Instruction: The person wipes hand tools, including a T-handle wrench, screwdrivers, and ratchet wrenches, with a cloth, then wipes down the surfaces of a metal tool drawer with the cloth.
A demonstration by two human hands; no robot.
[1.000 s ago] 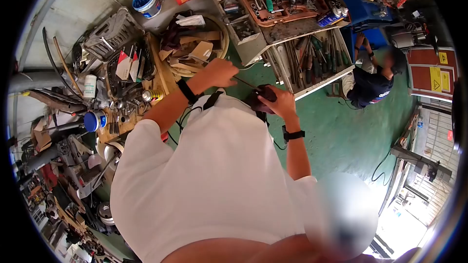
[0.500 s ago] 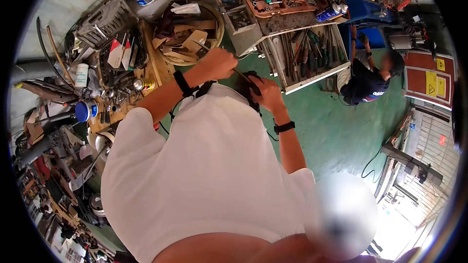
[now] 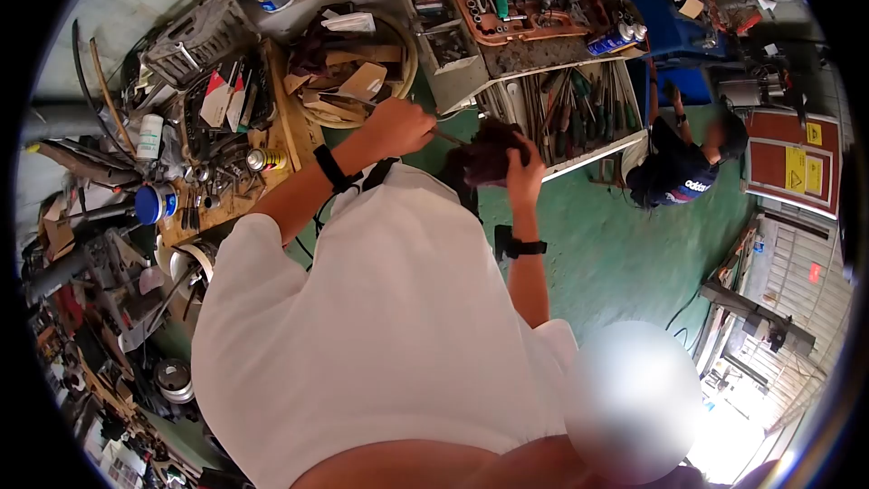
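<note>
The person's left hand (image 3: 403, 125) is curled closed around a thin rod (image 3: 450, 137), whose visible length slants across to a dark maroon cloth (image 3: 487, 156), though whether its tip is wrapped inside cannot be told. The right hand (image 3: 525, 167) pinches the bunched cloth between thumb and fingers, in front of the white shirt (image 3: 389, 299) at the waist. Beyond the cloth stands an open drawer (image 3: 593, 158) of hand tools, and near the left hand sits a round bin (image 3: 414, 54) holding cardboard.

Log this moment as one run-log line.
left hand: gripping thin rod | right hand: holding dark cloth | rod: angled toward cloth | nearby: open tool drawer
</note>
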